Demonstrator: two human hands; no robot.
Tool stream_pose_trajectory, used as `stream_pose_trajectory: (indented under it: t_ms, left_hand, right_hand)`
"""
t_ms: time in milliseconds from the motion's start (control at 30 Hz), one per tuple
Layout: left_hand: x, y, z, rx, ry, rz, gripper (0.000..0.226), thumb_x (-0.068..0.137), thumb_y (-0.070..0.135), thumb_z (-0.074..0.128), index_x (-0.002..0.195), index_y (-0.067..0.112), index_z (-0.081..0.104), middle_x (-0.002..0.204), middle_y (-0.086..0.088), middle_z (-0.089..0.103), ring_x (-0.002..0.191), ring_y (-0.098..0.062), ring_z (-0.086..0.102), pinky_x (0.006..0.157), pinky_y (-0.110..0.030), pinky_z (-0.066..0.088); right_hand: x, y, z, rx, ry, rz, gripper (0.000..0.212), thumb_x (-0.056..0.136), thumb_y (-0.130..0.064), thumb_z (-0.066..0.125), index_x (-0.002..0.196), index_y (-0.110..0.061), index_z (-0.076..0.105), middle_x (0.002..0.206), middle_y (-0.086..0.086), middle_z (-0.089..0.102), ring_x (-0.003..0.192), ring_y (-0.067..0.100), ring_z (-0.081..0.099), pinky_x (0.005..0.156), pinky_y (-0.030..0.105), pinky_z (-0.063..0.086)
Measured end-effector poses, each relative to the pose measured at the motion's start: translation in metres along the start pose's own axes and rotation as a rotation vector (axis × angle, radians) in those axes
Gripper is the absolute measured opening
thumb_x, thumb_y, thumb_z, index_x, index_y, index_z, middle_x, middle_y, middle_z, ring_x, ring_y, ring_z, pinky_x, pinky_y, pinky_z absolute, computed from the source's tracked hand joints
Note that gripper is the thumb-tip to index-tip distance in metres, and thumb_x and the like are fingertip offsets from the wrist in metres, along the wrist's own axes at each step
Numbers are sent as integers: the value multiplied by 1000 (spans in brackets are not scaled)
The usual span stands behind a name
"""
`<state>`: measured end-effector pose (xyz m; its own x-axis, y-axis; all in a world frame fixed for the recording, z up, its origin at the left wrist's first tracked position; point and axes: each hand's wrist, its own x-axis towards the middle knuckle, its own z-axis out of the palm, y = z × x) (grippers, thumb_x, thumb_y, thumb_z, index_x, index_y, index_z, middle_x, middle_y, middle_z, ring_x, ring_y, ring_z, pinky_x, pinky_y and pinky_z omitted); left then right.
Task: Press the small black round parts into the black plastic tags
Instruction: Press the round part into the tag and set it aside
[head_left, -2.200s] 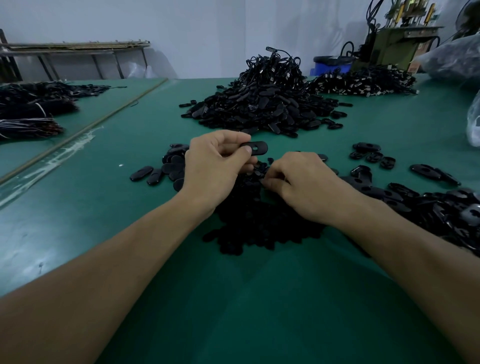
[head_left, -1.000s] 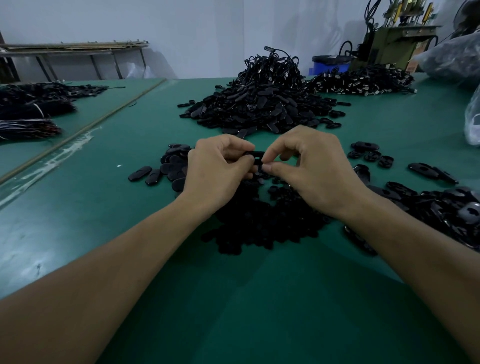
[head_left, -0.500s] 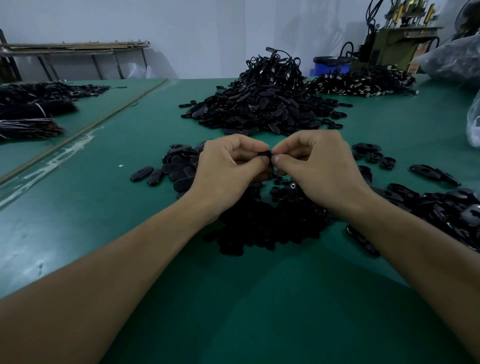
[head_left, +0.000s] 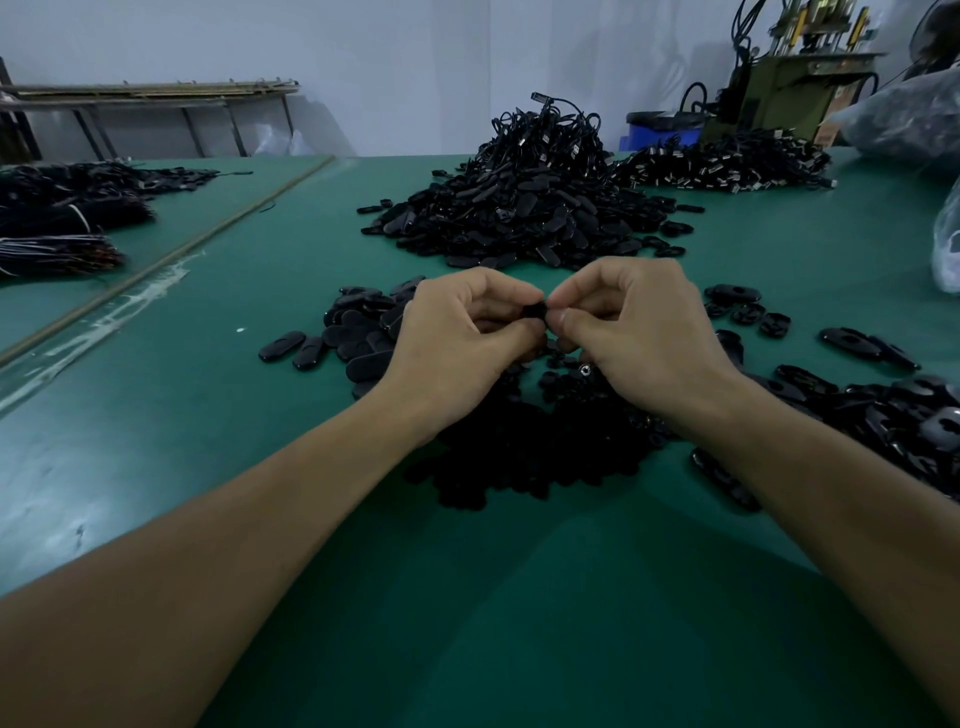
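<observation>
Tag pinched between both hands for the press-fit.
The black plastic tag (head_left: 534, 310) is held above the tabletop (head_left: 519, 613) and barely shows. The left hand (head_left: 457, 338) grips one end and the right hand (head_left: 639, 332) pinches the other; any round part there is hidden. The tag looks light, stiff and smooth, best held by its edges. Loose round parts (head_left: 519, 457) lie heaped just beneath.

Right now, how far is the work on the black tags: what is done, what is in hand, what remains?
Done, probably: the small group of tags beside the left hand, though I cannot see their inserts. In hand: that hand and the right hand pinch one black tag between their fingertips. Left: the heap of round parts under the wrists and the loose tags on the right, some with open holes.
</observation>
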<state>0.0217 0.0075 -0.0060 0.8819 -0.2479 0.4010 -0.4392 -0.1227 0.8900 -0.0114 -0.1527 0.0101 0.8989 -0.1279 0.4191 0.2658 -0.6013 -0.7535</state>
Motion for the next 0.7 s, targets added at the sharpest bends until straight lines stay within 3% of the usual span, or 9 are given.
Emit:
stream_pose_trajectory:
  t_ms: [133,267,367,500,633,700]
  left_hand:
    - [0,-2,0,120,17,54,22,82,5,79,92,24,71,87,1,77,82,-12,74,82,-33,61]
    - [0,-5,-2,243,79,121,19,82,15,81,90,28,70,84,9,75,79,-3,71,78,-27,60]
    - [1,-8,-4,273,82,134,16,84,13,80,94,22,72,85,8,75,79,-3,72,77,-28,60]
    - [1,-7,-3,308,55,161,17,85,11,77,89,26,71,79,13,75,73,2,70,70,-18,57]
    - [3,-5,-3,193,12,80,16,86,8,76,91,22,71,83,2,77,73,-12,73,73,-34,61]
    - [5,-4,-5,119,7,46,18,86,5,76,91,21,69,81,0,77,70,-13,72,70,-31,60]
  right_hand:
    - [-2,-1,1,-7,-12,-33,14,88,-12,72,84,-25,72,69,-9,72,68,-2,68,68,16,55]
    - [-6,-7,7,-108,-41,-139,25,93,-2,61,107,-16,76,80,-14,66,69,-9,61,72,0,47]
    - [-5,-8,3,-119,-94,-163,30,92,1,59,112,-14,75,79,-14,64,73,-12,60,75,0,47]
    - [-3,-6,-1,-116,-96,-174,25,91,-5,64,100,-23,79,79,-24,65,75,-13,62,72,0,44]
    - [0,0,-4,-82,-75,-151,18,90,-14,70,88,-32,70,90,-13,70,78,-2,64,67,6,47]
    - [2,4,-4,-16,-115,-107,14,89,-17,73,91,-30,68,88,-10,71,78,-2,66,69,10,50]
